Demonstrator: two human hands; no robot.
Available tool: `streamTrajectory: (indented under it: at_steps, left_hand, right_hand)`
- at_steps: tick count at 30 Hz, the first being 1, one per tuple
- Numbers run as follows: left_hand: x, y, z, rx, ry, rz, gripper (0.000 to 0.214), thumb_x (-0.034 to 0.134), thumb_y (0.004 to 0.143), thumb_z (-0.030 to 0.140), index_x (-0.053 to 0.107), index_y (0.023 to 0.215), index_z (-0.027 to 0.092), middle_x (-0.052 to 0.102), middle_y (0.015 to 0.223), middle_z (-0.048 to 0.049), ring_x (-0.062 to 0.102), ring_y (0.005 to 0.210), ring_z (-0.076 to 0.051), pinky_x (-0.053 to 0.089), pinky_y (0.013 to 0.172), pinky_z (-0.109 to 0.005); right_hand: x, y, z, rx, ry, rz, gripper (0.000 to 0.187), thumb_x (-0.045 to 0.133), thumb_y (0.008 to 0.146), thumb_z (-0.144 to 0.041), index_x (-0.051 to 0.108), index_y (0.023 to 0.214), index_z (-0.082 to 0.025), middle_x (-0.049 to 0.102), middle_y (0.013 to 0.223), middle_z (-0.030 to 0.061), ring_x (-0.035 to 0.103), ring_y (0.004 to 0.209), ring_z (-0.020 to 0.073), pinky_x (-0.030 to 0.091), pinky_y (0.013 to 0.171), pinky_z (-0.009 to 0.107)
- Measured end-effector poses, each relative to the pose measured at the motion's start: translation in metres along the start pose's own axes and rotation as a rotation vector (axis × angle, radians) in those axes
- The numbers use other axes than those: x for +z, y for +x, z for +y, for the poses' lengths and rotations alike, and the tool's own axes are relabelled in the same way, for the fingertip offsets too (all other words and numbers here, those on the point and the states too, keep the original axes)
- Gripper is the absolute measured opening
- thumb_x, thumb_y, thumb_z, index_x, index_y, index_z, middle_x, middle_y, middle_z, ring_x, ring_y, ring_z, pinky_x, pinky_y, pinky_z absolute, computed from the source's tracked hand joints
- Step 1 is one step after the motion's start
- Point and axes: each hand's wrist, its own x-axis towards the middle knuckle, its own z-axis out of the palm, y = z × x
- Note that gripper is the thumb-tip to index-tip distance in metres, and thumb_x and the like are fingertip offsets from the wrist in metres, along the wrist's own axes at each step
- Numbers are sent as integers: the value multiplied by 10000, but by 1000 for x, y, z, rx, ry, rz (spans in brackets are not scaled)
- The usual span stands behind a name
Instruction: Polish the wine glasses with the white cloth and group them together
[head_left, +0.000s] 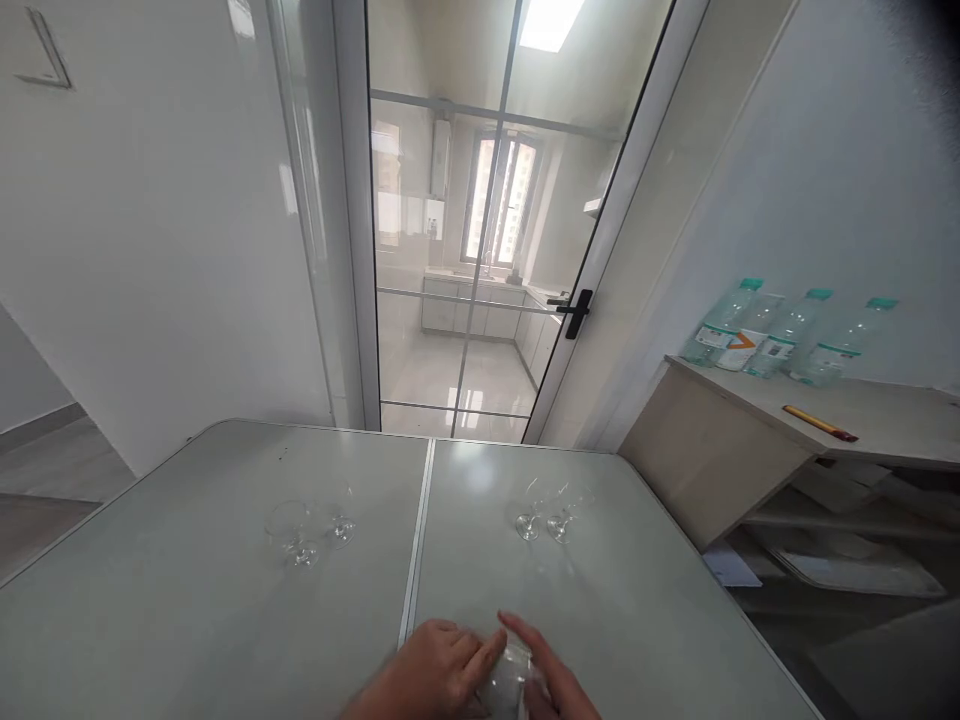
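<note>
Close to the front edge of the view, my left hand (448, 668) and my right hand (553, 678) are closed around a clear glass (508, 682) from its two sides. The glass's lower part is cut off by the frame and partly hidden by my fingers. Beyond it on the grey-green table (480, 560), two small clear stemmed glasses stand at the right, a left one (528, 526) and a right one (559, 526). Across the metal seam, two more sit at the left, a nearer stemmed glass (304, 552) and a farther stemmed glass (343, 528).
A metal seam (420, 530) divides the tabletop. On the right, a wooden shelf unit (697, 440) carries several plastic bottles (776, 345) and a yellow-and-red stick-shaped object (819, 422). Behind the table is a glazed door (465, 360) with a black handle (577, 313).
</note>
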Motion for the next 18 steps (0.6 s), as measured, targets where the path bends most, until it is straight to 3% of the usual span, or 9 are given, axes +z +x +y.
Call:
streamTrajectory:
  at_steps: [3, 6, 9, 12, 13, 14, 15, 17, 18]
  left_hand:
    - [5, -1, -4, 158, 400, 169, 567, 695, 904, 276, 506, 1423, 149, 751, 908, -97, 705, 723, -197, 560, 684, -276]
    - [-7, 2, -6, -6, 274, 183, 566, 800, 805, 277, 610, 1328, 175, 758, 857, -58, 707, 699, -193, 539, 656, -253]
    - [-32, 6, -10, -231, -209, -13, 451, 833, 744, 445, 741, 1078, 157, 734, 800, -17, 673, 657, -167, 493, 602, -223]
    - [-57, 6, -19, -331, -642, -380, 577, 759, 756, 628, 773, 963, 90, 687, 699, -38, 572, 511, -131, 451, 507, -241]
    - [-63, 5, -23, -312, -686, -415, 609, 782, 721, 642, 779, 957, 81, 681, 690, -44, 572, 514, -136, 453, 505, -246]
    - [-66, 3, -27, -273, -635, -323, 601, 796, 710, 635, 786, 969, 91, 682, 701, -36, 591, 551, -139, 463, 532, -240]
    - [-66, 2, -31, -238, -497, -165, 586, 803, 723, 609, 785, 1036, 115, 690, 722, -24, 614, 589, -142, 476, 564, -231]
    - [-61, 0, -38, -157, -93, 134, 534, 772, 814, 520, 737, 1203, 155, 725, 795, -33, 660, 663, -149, 497, 625, -223]
    - [-57, -1, -40, -106, 113, 227, 502, 729, 875, 465, 696, 1276, 165, 742, 844, -54, 680, 696, -154, 505, 645, -226]
  right_hand:
    - [11, 23, 4, 67, 235, 74, 743, 677, 835, -708, 616, 1410, -241, 706, 1151, 116, 668, 1068, 309, 525, 919, 409]
    - [21, 38, 1, 125, 422, 100, 860, 639, 830, -766, 532, 1470, -202, 694, 842, 63, 661, 741, 235, 530, 737, 346]
    - [23, 38, -9, -39, 155, 95, 703, 543, 937, -701, 536, 1473, -248, 712, 1045, 92, 671, 919, 259, 530, 868, 377]
    - [20, 39, -17, -462, -282, -200, 522, 383, 1056, -522, 505, 1492, -260, 710, 1121, 104, 659, 1037, 254, 444, 1076, 468]
    - [20, 43, -17, -625, -395, -336, 479, 347, 1073, -446, 504, 1485, -260, 719, 1080, 96, 662, 1030, 248, 388, 1131, 514]
    - [21, 49, -15, -776, -465, -409, 445, 328, 1077, -371, 516, 1468, -271, 723, 1052, 79, 665, 1021, 243, 318, 1171, 567]
    - [23, 56, -12, -862, -480, -385, 421, 331, 1073, -335, 544, 1435, -294, 717, 1121, 80, 658, 1056, 248, 310, 1168, 581]
    - [31, 72, -3, -810, -348, -166, 401, 368, 1069, -357, 556, 1415, -279, 691, 1212, 99, 646, 1093, 253, 425, 1092, 496]
    - [36, 80, 1, -671, -245, -46, 411, 398, 1068, -391, 542, 1432, -265, 667, 1267, 110, 636, 1113, 255, 476, 1034, 442]
